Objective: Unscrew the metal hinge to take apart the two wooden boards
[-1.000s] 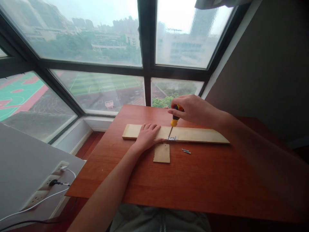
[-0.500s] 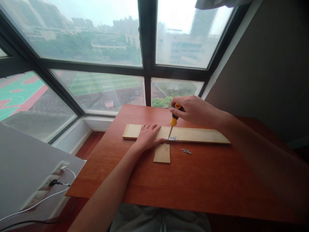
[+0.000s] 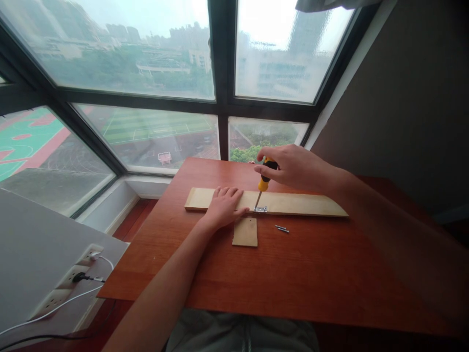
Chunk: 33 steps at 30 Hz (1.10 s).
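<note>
My right hand (image 3: 284, 166) grips the yellow-and-black handle of a screwdriver (image 3: 263, 182), which leans slightly. Its tip meets the left end of a small silver metal bracket (image 3: 260, 209) at the near edge of a long pale wooden board (image 3: 300, 203). Flat on that board, left of the bracket, rests my left hand (image 3: 225, 208), fingers outstretched and thumb toward the bracket. Just in front of the board lies a small wooden piece (image 3: 245, 232) with a hole near its top edge. Two screws (image 3: 282, 228) lie to the right of it.
Everything lies on a reddish-brown wooden table (image 3: 293, 274). Large windows (image 3: 146, 132) with dark frames stand behind it. Wall sockets (image 3: 69, 278) with plugged-in cables are at the lower left, beyond the table's left edge. A dark wall (image 3: 403, 112) rises at the right.
The fingers of my right hand have shifted slightly on the screwdriver handle. My left hand stays on the board, and the bracket and screws lie as before. The whole view has shifted a little.
</note>
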{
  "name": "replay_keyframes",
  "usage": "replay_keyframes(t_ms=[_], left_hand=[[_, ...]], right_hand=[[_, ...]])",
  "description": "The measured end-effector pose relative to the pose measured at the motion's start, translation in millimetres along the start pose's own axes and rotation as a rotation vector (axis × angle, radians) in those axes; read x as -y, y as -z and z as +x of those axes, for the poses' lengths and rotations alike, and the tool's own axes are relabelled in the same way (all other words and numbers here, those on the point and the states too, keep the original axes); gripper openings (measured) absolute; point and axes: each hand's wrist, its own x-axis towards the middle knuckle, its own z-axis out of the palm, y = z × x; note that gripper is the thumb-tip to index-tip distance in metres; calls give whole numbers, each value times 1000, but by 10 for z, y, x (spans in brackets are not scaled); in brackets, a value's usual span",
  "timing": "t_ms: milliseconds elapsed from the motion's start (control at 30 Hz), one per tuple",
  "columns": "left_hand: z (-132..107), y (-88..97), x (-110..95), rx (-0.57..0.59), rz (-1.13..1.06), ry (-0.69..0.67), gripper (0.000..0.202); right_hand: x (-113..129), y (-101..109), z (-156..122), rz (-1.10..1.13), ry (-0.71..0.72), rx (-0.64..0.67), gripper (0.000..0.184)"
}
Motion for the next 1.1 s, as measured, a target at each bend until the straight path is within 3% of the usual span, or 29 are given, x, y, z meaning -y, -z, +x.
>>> replay_keyframes(t_ms=[133,267,400,533,700,800,933,1000,1100], left_hand=[[-8,19,-2,-3,-20,6,57],[-17,54,6,13,-48,4,64],[-19,65,19,18,-62,-1,68],[-11,49,26,26,-69,14,66],[-5,47,18,32,-73,18,65],[-3,54,9,35,-78,19,64],[1,56,3,37,-75,21,64],[1,56,1,35,-77,18,63],[-1,60,-3,34,-79,21,64]], right_hand=[[-42,-29,3,7,35,-13,24],[-96,-53,-16,6,50,-19,37],[-79,-34,-20,-35,11,-36,26],[-68,-35,-15,-27,-3,-49,27],[-111,-56,-27,39,57,-32,36],[-98,-50,-24,-30,21,-51,27],[-66,-28,-13,-74,-41,-60,29],[-71,-18,-18,-23,-2,-41,22],[-91,-9,-36,38,52,5,32]])
